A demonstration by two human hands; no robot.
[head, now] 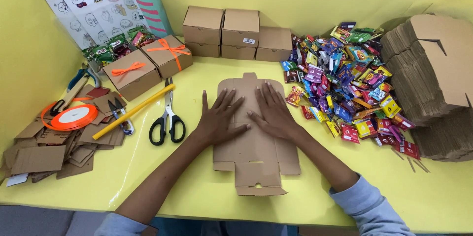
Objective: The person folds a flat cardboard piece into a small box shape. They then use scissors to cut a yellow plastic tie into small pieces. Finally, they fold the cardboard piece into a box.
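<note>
Cardboard box blank [256, 159] is lying flat on yellow table [197, 186]; left hand [218, 120] and right hand [272, 112] are pressing it, fingers spread.

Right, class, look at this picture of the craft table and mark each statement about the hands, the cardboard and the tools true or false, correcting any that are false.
1. Both hands, left hand and right hand, press flat on the unfolded cardboard box blank. True.
2. The black-handled scissors are held in the right hand. False: they lie on the yellow table, left of the hands.
3. The pile of sweets lies right of the blank. True.
4. Two closed boxes are tied with blue ribbon. False: the bows are orange.
5. The orange ribbon roll rests on cardboard scraps at the left. True.
</note>
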